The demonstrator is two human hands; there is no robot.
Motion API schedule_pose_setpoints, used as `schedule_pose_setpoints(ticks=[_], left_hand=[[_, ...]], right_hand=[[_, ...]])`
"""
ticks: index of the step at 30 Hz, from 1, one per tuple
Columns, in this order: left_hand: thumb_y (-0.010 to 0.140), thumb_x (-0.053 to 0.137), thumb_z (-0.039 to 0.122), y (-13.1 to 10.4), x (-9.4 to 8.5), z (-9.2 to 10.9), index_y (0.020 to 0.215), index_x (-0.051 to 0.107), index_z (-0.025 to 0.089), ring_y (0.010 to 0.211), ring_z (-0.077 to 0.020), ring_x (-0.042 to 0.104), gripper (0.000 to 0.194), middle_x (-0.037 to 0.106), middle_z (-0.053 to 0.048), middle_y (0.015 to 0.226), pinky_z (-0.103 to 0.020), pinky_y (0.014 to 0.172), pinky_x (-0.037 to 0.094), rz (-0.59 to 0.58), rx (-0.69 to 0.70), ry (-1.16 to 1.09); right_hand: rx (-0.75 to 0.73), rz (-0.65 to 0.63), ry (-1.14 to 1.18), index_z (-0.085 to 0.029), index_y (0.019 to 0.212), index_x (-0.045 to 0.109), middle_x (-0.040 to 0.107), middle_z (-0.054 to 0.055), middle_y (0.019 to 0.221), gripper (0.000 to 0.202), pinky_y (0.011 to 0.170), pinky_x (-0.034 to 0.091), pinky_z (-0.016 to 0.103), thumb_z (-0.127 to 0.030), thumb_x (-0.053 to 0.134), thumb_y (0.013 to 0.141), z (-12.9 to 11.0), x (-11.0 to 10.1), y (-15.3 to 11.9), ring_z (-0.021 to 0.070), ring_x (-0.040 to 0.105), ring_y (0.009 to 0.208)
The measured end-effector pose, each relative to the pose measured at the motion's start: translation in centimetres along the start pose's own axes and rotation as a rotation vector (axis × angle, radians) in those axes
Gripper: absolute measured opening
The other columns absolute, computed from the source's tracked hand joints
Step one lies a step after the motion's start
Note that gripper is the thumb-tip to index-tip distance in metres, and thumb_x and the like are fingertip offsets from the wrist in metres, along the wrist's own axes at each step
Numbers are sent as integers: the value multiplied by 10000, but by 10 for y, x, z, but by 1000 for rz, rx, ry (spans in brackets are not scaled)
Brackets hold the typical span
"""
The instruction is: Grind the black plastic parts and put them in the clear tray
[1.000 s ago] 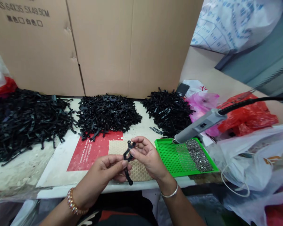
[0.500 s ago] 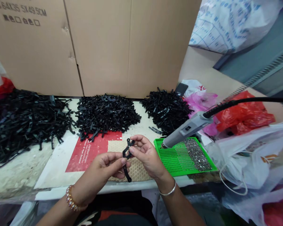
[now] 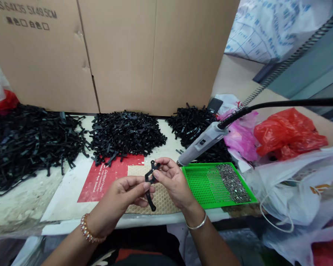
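Black linkage in both hands, lower centre

Left hand and right hand pinch the black linkage above a honeycomb pad. Grey driver slants in from the right, crossing the right-hand black pile, partly hiding it; green tray of screws below.

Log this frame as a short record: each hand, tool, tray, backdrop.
left hand: pinching black jointed part
right hand: gripping the same part, higher up
tool: grey, corded, untouched, tip near tray's far left corner
tray: green, small metal pieces heaped at right
piles: three, black parts
backdrop: cardboard
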State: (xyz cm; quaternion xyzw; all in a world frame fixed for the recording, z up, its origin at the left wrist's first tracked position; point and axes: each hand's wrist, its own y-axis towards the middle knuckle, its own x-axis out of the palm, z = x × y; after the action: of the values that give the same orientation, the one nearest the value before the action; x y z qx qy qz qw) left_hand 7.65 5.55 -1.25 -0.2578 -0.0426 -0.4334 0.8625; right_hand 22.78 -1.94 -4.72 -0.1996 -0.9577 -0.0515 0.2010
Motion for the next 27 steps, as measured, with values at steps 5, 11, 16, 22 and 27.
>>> schedule_pose_setpoints(ticks=[5, 11, 16, 22, 27], left_hand=[[554, 857, 305, 11, 3, -5, 836, 682, 152, 647, -104, 613, 366, 689, -8, 750, -213, 630, 539, 245, 2, -187], [524, 872, 246, 25, 4, -11, 866, 705, 146, 659, -88, 619, 393, 720, -26, 807, -167, 607, 509, 276, 0, -349], [570, 853, 262, 33, 10, -19, 772, 715, 134, 771, -115, 629, 276, 704, -34, 826, -212, 726, 537, 119, -98, -479], [599, 840, 271, 50, 27, -29, 710, 671, 125, 631, -93, 604, 249, 656, -14, 683, -203, 631, 545, 80, -131, -420], [714, 759, 241, 73, 39, -20, 671, 605, 129, 542, -84, 598, 195, 665, -25, 668, -223, 588, 559, 88, -137, -294]], right_hand=[[-48, 121, -31, -205, 945, 601, 629, -2, 858, 252, 672, 526, 181, -261, 755, 754, 7, 2, -2, 108, 608, 772], [-91, 126, -158, -182, 911, 649, 650, 28, 870, 174, 712, 528, 222, -298, 709, 796, 19, 7, -11, 131, 621, 776], [-262, 148, -441, -192, 925, 677, 618, 58, 950, 118, 725, 536, 262, -273, 652, 844, 16, -2, -19, 176, 617, 878], [-501, 233, -1031, -227, 1051, 637, 643, 54, 965, 161, 838, 488, 372, -222, 572, 904, 9, -16, -39, 207, 594, 923], [-855, 641, -1264, -243, 1322, 414, 417, 116, 1340, 548, 1020, 370, 515, -239, 667, 836, -26, -42, -50, 287, 401, 1248]])
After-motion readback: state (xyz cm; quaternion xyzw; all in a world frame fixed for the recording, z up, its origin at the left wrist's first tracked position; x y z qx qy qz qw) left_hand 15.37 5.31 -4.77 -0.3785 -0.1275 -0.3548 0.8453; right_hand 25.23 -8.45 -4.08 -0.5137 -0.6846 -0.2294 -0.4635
